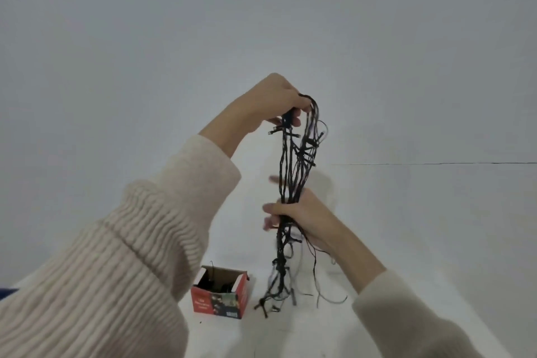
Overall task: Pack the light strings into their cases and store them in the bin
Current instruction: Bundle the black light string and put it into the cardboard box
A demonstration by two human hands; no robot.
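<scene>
A black light string [293, 171] hangs as a long bundle of looped wires in front of me. My left hand [276, 102] is raised and pinches the top of the bundle. Lower down, my right hand [302, 218] grips the middle of the bundle, fingers curled round the wires. The loose ends dangle down to the white surface. A small red cardboard case [220, 301] stands open on the surface at lower centre, left of the dangling ends, with dark wire inside it.
The white surface [290, 334] meets a plain pale wall [261, 23] behind. A thin dark line runs along the right at mid height. A bit of blue shows at the far left edge. No bin is in view.
</scene>
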